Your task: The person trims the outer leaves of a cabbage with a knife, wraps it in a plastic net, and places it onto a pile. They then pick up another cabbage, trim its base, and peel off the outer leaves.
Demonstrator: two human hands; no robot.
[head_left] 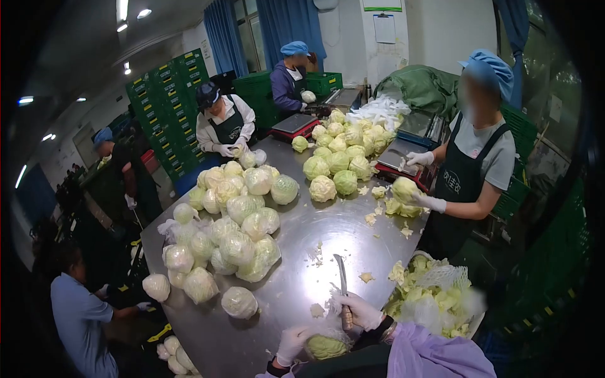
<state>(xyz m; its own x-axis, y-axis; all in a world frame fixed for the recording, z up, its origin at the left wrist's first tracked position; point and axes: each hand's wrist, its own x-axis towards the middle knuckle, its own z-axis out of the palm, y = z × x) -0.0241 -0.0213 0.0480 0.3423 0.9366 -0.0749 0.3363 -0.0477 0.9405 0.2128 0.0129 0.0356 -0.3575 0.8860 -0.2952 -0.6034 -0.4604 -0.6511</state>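
In a white glove, my right hand [362, 312] is closed round the handle of a knife [343, 277], its curved blade pointing up and away from me. My left hand [292, 344], gloved too, grips the left side of a green cabbage [328, 346] at the table's near edge. Clear film or a bag seems to cover part of that cabbage. A wrapped cabbage [239, 303] sits alone on the metal table [302, 246], beyond my left hand. Leaf scraps [317, 310] lie near the knife.
Film-wrapped cabbages [239, 230] are piled on the left, bare cabbages [346, 151] at the far right. A container of trimmed leaves [435, 296] stands at my right. A co-worker [472, 157] across the right side holds a cabbage and a knife. Others work beyond, near stacked green crates [167, 110].
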